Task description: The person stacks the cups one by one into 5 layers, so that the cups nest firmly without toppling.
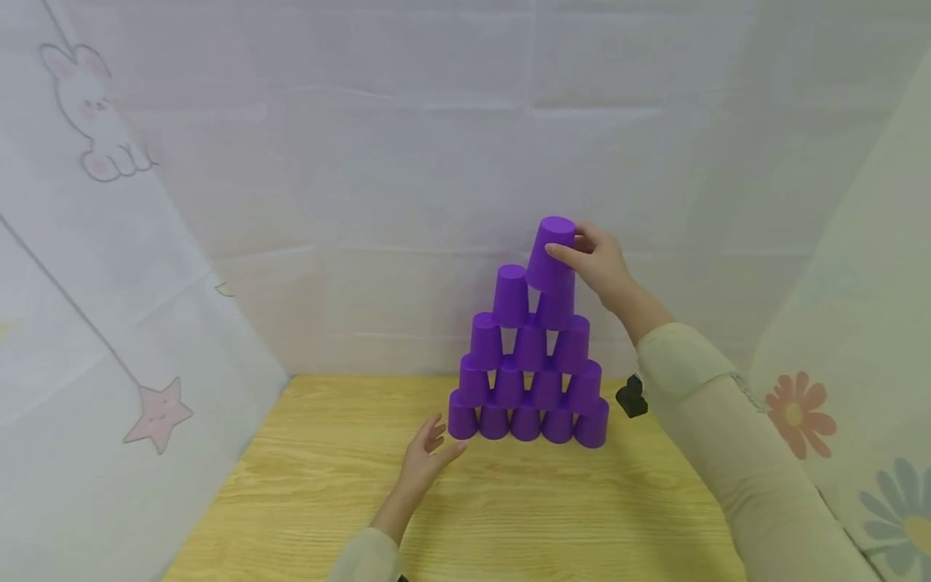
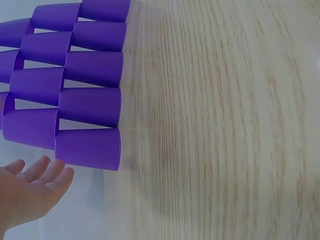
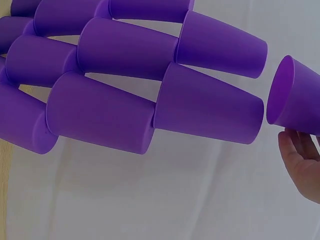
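My right hand [image 1: 600,263] grips an upside-down purple cup [image 1: 551,252] by its side, with the thumb on the near face. In the right wrist view a small gap separates this held cup [image 3: 300,97] from the top row's cups [image 3: 212,107]. Below stands a pyramid of upside-down purple cups [image 1: 529,349] in stepped rows, two cups in its highest row. By the bottom row's left end is my left hand [image 1: 425,461], its fingers loosely extended and holding nothing. The left wrist view shows those fingers close to the end cup [image 2: 89,149]; contact cannot be told.
The pyramid rests on a yellow wood-grain table [image 1: 327,501], near its back edge. A small black object [image 1: 632,398] is right of the pyramid, by my right sleeve. Pale printed cloth [image 1: 378,202] hangs behind the table and on both sides.
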